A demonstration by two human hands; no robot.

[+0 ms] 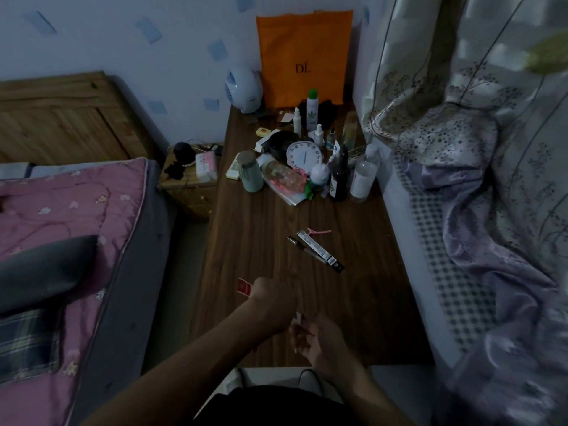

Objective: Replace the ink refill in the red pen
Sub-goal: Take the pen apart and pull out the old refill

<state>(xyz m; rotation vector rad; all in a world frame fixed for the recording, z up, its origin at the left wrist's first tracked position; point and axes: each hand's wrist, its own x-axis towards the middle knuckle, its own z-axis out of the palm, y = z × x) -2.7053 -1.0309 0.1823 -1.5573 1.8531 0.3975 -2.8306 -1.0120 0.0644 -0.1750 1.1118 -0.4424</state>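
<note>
Head view: left hand (273, 302) half-hides red item (244, 286) (blurry); right hand (321, 341) grip unclear.

We see left hand (273, 298), right hand (321, 338) close together over wooden surface (246, 235); grip too blurred to read. Beyond: dark pen (297, 245) beside long packet (321, 252), pink clip (319, 232) just behind.

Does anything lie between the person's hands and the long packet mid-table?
Nothing visible does. Bare table runs from the left hand and the right hand up to the long packet. A dark pen lies along the packet's left side and a pink clip just beyond it, neither in the path.
</note>
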